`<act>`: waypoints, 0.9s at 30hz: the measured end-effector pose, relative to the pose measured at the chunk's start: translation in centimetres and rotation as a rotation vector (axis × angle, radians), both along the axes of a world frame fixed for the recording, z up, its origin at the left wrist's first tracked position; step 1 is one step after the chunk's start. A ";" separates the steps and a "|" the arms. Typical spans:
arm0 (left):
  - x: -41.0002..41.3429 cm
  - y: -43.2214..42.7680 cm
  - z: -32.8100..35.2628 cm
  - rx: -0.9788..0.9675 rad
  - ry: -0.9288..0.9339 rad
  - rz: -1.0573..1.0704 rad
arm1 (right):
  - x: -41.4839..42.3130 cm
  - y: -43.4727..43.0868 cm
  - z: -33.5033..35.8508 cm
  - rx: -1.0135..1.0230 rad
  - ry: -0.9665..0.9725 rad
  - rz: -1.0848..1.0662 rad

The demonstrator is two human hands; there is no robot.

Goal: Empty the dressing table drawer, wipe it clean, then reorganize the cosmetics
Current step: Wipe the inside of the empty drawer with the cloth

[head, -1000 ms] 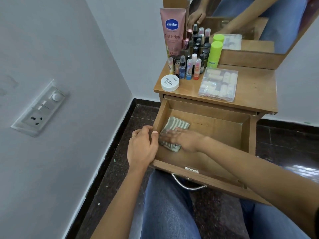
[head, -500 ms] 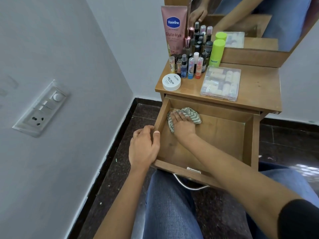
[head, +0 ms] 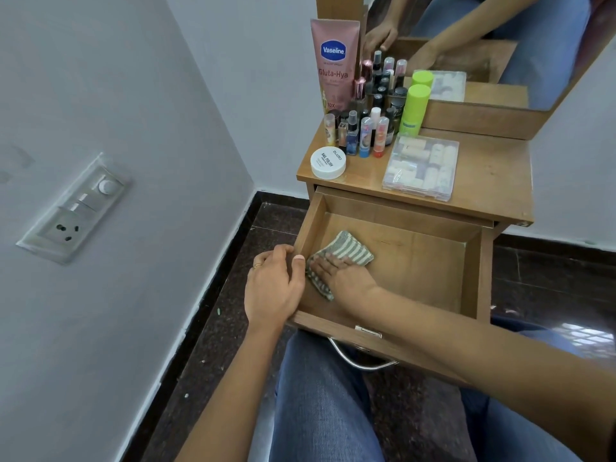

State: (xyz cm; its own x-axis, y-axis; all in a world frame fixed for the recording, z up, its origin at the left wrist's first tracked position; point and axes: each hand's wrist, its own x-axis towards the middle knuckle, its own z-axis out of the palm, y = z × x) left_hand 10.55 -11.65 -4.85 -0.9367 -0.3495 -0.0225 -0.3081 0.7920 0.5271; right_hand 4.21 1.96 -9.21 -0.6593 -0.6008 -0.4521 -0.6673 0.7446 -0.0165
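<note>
The brown wooden dressing desk (head: 493, 175) carried everything that belonged in its pulled-out brown wooden drawer (head: 426, 271), so the emptying looked done: the drawer held only a cloth. At the back left of the desk top stood the tall pink Vaseline tube (head: 334, 65), with a cluster of small bottles and sticks (head: 366, 128) in front of it. Just right of them were the clear flat plastic box of pale items (head: 421, 166) and the lime-green capped bottle (head: 413, 110), and at the front left corner sat the round white nail-polish jar (head: 328, 162). Wiping seemed under way, with reorganizing not yet begun. The grey-and-white striped cloth (head: 350, 248) lay on the drawer floor near its left wall. Of the 2 hands, the left hand (head: 271, 288) gripped that wall, thumb hooked over the rim, while the right hand (head: 345, 276) pressed flat, fingers extended, on the cloth.
</note>
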 end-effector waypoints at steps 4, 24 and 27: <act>-0.1 -0.2 -0.1 -0.006 -0.014 0.006 | 0.3 -1.0 -0.8 -0.020 0.033 -0.124; 0.1 0.0 0.1 0.026 0.009 0.024 | -3.8 1.9 0.1 -0.210 0.098 -0.013; 0.2 0.1 0.1 0.025 0.011 0.023 | -4.3 1.3 -0.5 -0.198 0.088 -0.084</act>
State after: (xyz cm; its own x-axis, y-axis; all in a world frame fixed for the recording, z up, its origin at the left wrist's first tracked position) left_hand 10.71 -11.58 -4.72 -0.9287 -0.3702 -0.0211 -0.3198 0.7711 0.5506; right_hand -0.09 3.24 -9.73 -0.7422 -0.6136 -0.2694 -0.6085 0.7855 -0.1125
